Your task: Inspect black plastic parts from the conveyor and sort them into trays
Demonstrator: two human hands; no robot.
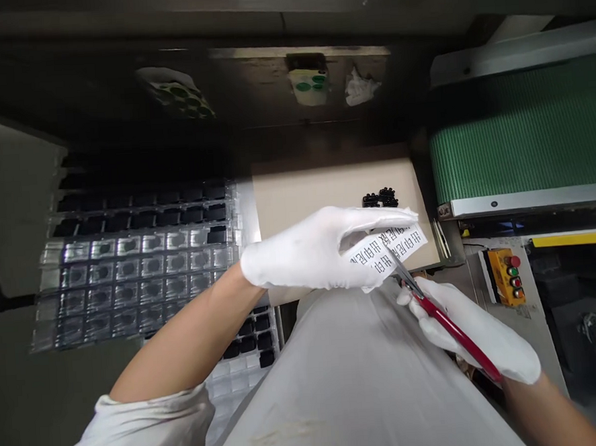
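My left hand [314,249], in a white glove, grips a white paper sheet [405,243] printed with black characters between thumb and fingers. In my gloved right hand [465,320] is a pair of red-handled scissors [453,331], its metal blades reaching up to the paper's lower edge. Part of the blades is hidden at the paper, so whether they are closed on it I cannot tell. Just beyond my left fingertips, small black parts [387,196] lie on a beige board [306,189].
Clear plastic trays [139,270], some pockets holding black pieces, spread out at left. A green conveyor belt [520,142] runs at right, above a yellow button box [506,277]. Tweezers [441,239] lie by the board. Crumpled white paper [360,86] sits on the back ledge.
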